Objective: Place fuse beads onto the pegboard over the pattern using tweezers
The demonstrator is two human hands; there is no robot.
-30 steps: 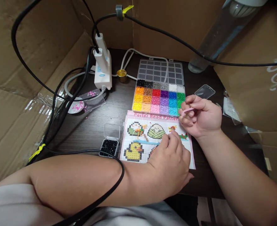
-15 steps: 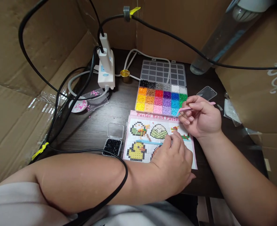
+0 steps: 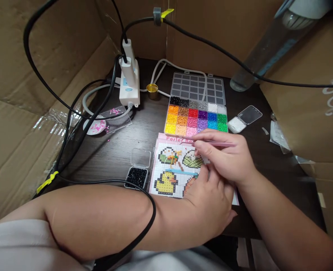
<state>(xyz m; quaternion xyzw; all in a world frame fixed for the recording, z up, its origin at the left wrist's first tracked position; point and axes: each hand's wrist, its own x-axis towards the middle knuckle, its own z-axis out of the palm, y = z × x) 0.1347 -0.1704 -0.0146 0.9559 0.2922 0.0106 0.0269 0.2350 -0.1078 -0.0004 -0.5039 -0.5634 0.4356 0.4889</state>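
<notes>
My right hand [image 3: 225, 154] is closed around pink tweezers [image 3: 219, 143], their tip pointing left over the top of the Perler Bead pattern sheet [image 3: 173, 138]. My left hand [image 3: 210, 199] rests on the lower right of that sheet, its fingers loosely bent and partly covered by the right hand. Printed on the paper are pixel figures, among them a yellow duck [image 3: 166, 183]. Some coloured beads [image 3: 172, 157] lie over the upper left figure. Just behind the sheet stands an opened bead organizer [image 3: 203, 116] sorted by colour. A small box of black beads [image 3: 136, 176] sits at the sheet's left.
An opened box of white beads [image 3: 236, 124] is right of the organizer. At the back left are a power strip [image 3: 129, 90], a gold cup [image 3: 152, 89] and a white dish with pink beads [image 3: 95, 126]. A black cable [image 3: 152, 210] loops across my left forearm. Cardboard walls surround the desk.
My right hand has moved left and down with the tweezers, from beside the organizer to above the sheet and over the left fingers. The white bead box is now uncovered. My left hand stays put.
</notes>
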